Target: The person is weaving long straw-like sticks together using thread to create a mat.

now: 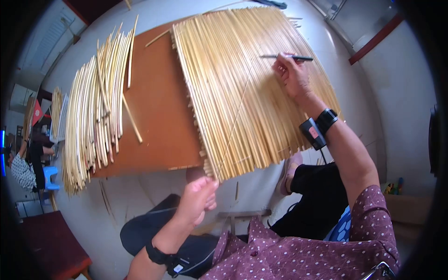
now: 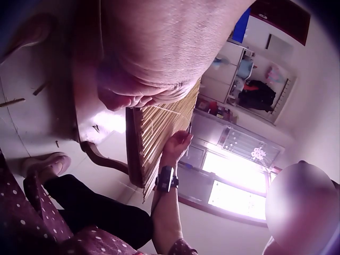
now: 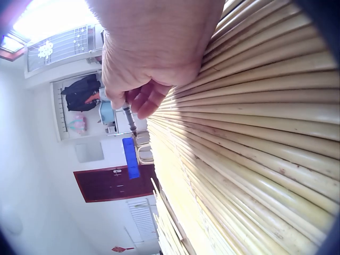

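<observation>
A mat of pale reeds [image 1: 233, 93] lies side by side on a brown board, its near left corner at the left hand. The left hand [image 1: 198, 198] pinches a thin cord [image 1: 236, 116] at that corner; the cord runs slantwise across the reeds towards the right hand. Above the mat's right part, the right hand [image 1: 293, 77] holds a dark pen-like tool [image 1: 302, 58] with a thin tip pointing left. In the right wrist view, the fingers curl round this tool [image 3: 129, 119], and reeds [image 3: 276, 138] spread beneath the hand. The left wrist view shows the left hand [image 2: 154, 58] close up, its fingertips partly hidden.
Loose reeds [image 1: 93, 102] lie in a pile on the left of the brown board [image 1: 158, 107], a few of them apart from it. At the lower left is a dark red stool [image 1: 53, 242]. Another person [image 1: 23, 170] sits at the far left near a blue stool [image 1: 50, 177].
</observation>
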`<action>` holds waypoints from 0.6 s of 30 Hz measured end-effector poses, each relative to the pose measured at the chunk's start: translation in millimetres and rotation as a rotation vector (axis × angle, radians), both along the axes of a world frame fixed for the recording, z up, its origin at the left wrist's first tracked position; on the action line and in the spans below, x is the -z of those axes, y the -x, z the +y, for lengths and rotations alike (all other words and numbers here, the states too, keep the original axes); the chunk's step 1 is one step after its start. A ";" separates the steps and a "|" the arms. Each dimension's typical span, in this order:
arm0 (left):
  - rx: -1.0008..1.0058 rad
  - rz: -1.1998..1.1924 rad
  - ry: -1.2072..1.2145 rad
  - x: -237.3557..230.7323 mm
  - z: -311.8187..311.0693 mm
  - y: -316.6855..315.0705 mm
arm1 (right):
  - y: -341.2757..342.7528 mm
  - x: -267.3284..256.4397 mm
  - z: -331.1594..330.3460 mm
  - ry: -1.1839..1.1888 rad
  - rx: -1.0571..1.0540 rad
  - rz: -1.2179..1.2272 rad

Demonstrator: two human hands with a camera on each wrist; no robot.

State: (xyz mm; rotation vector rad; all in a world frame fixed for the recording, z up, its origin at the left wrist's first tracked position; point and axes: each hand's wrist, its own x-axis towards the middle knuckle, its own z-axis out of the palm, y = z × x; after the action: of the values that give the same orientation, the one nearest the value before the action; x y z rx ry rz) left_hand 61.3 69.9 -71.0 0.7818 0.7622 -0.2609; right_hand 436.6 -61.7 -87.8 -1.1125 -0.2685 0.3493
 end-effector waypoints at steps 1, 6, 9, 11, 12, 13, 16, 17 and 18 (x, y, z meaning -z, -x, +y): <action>-0.010 0.016 -0.016 -0.5 -0.7 0.0 | 0.3 1.5 0.1 -0.059 -0.007 0.061; -0.025 0.023 -0.060 -5.4 -4.7 -2.9 | -0.2 -6.2 3.2 -0.105 0.044 0.122; -0.040 0.061 -0.072 -7.9 -5.4 -3.6 | -1.1 -7.7 7.2 -0.088 0.088 0.076; -0.037 0.052 -0.080 -10.4 -5.8 -5.4 | -1.1 -8.2 10.4 0.042 0.079 -0.041; -0.041 0.057 -0.084 -10.7 -6.3 -5.4 | -1.2 -8.6 12.5 0.044 0.086 -0.038; -0.033 0.065 -0.081 -10.6 -6.8 -5.2 | -1.5 -8.1 13.9 0.067 0.099 -0.053; -0.050 0.040 -0.095 -9.5 -7.3 -4.8 | 1.8 -7.7 14.3 0.132 0.105 -0.067; -0.051 0.024 -0.092 -8.9 -7.0 -5.0 | -0.1 -5.6 15.0 0.192 0.080 -0.104; -0.054 0.008 -0.088 -9.0 -6.7 -5.0 | 0.1 -5.4 15.9 0.250 0.053 -0.142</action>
State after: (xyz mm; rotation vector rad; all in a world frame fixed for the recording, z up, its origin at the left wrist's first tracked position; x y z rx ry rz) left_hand 66.3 63.1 -62.0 0.8426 0.8057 -0.1833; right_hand 436.6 -45.8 -82.3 -1.3913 -0.3266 0.2615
